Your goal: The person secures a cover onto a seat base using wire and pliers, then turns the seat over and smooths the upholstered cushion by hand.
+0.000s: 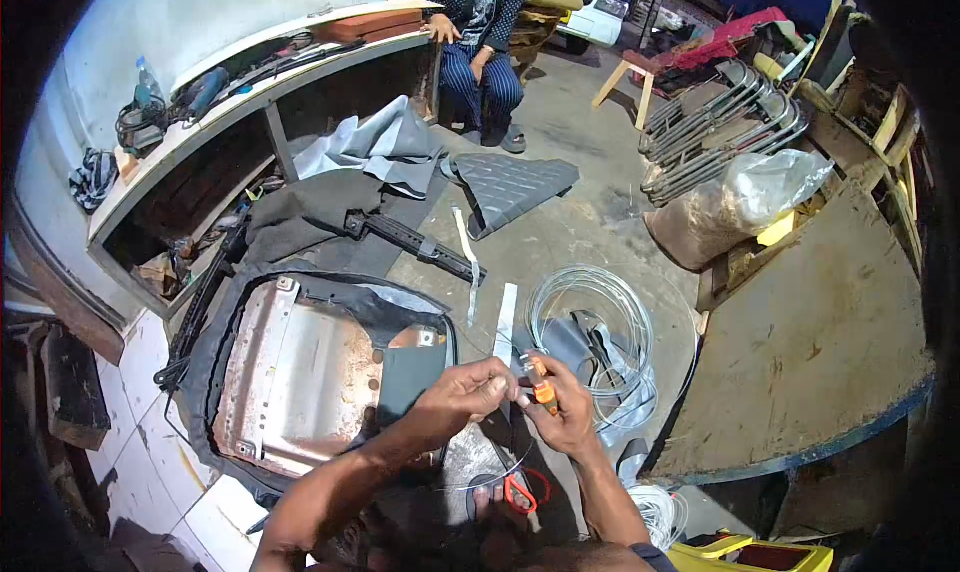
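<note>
My left hand [468,392] is closed in a pinch on a thin wire, whose strand curves down between my arms. My right hand [566,412] is wrapped around a small orange-and-black tool [544,396] with a metal head, which looks like pliers. The fingertips of both hands meet at the wire. Below them, red-handled scissors [519,492] lie near my feet. Left of my hands is an upturned seat with a bare, rust-stained metal pan [310,372] and dark cover edges [222,362] around it.
A large wire coil [645,317] lies on the floor to the right, beside a brown wooden board [800,362]. Ahead are a quilted grey piece [515,187] and black rails [420,244]. A person [482,62] sits by the shelf [270,97]. Metal frames [725,122] and a sack [715,212] stand right.
</note>
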`<move>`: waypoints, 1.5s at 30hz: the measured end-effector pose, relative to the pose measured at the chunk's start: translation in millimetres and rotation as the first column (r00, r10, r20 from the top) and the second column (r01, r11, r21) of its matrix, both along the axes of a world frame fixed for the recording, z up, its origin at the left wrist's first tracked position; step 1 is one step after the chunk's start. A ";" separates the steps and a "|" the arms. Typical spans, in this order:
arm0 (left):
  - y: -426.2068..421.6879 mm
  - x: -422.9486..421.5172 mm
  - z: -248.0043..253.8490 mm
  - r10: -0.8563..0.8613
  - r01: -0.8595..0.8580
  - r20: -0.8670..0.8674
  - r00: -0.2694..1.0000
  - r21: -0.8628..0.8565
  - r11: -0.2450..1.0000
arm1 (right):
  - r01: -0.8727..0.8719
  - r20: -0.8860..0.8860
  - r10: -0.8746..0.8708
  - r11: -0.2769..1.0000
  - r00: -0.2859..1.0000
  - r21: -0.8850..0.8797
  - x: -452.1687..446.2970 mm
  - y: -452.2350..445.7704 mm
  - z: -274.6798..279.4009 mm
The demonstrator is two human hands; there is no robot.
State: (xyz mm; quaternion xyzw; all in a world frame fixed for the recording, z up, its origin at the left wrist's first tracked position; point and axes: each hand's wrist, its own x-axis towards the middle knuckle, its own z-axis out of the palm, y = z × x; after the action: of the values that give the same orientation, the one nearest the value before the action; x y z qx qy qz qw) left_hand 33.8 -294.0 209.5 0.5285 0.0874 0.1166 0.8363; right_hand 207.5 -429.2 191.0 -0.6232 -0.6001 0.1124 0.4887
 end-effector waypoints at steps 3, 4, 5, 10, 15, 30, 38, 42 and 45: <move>1.2 -2.4 8.1 -0.022 0.022 0.001 1.000 -0.025 0.999 | -0.043 0.068 0.039 0.997 0.997 0.067 10.7 9.4 4.6; 2.1 -3.8 8.0 -0.055 0.058 0.039 0.998 -0.073 0.996 | -0.057 0.116 0.046 0.995 0.992 0.085 13.3 11.5 6.8; 2.5 -5.6 9.6 -0.094 0.108 0.097 0.991 -0.147 0.983 | -0.075 0.157 0.055 0.990 0.986 0.120 14.9 13.5 10.4; -0.6 -7.1 11.9 -0.081 0.102 0.105 0.991 -0.214 0.972 | -0.104 0.217 0.065 0.979 0.974 0.176 22.0 16.4 9.2; 0.3 -6.5 12.0 -0.110 0.127 0.088 0.990 -0.210 0.969 | -0.107 0.306 0.046 0.977 0.951 0.185 23.9 14.1 9.5; -0.4 -2.3 -7.1 -0.095 0.128 0.130 0.987 -0.276 0.952 | 0.296 0.228 -0.316 0.948 0.921 0.118 -1.3 -29.0 -5.1; 5.8 1.6 2.8 0.004 -0.006 -0.017 1.000 -0.072 0.997 | 0.712 0.655 -0.341 0.538 0.674 -0.451 37.8 -173.3 -104.8; -7.3 37.9 4.9 0.103 -0.093 -0.024 0.994 0.254 0.963 | 0.460 0.480 -0.183 0.689 0.858 -0.560 46.2 -127.5 -126.8; -4.8 60.0 7.2 0.105 -0.144 0.125 0.987 0.357 0.923 | 0.366 0.400 -0.051 0.519 0.915 -0.772 8.1 -101.1 -132.9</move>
State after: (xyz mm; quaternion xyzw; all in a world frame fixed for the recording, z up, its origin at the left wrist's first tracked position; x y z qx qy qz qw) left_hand 93.7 -298.8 216.6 0.6611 0.0542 0.2110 0.7179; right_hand 215.6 -530.3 58.1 -0.8571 -0.4653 0.2182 0.0360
